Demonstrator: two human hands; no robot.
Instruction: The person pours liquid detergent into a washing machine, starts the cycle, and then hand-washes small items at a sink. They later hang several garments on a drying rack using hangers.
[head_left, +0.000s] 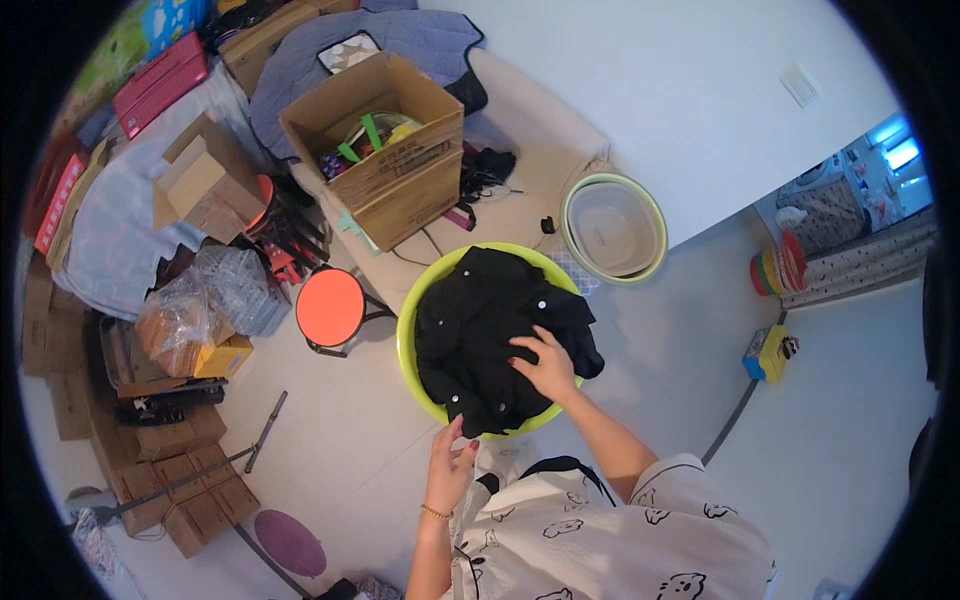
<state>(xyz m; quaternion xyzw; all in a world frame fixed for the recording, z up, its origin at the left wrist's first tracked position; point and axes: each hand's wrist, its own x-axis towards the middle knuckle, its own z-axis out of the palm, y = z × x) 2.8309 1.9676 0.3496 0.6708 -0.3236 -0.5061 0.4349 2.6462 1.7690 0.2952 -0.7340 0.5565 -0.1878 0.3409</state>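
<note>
A black cloth garment (480, 330) with metal snap buttons lies bunched in a round yellow-green basin (406, 352), part of it hanging over the right rim. Over the garment's lower right part is my right hand (549, 366), fingers spread and apart, with no cloth pinched between them. My left hand (451, 465) is at the basin's near edge, just below a hanging corner of the garment; its fingers are apart and hold nothing that shows. Whether its fingertips touch the cloth is unclear. A gold-coloured bracelet circles the left wrist.
An orange-topped stool (330, 307) stands left of the basin. Beyond it is an open cardboard box (405, 202). Nested basins (613, 229) lean at the upper right. Bagged goods, cartons (202, 487) and a long-handled mop (180, 480) occupy the left side.
</note>
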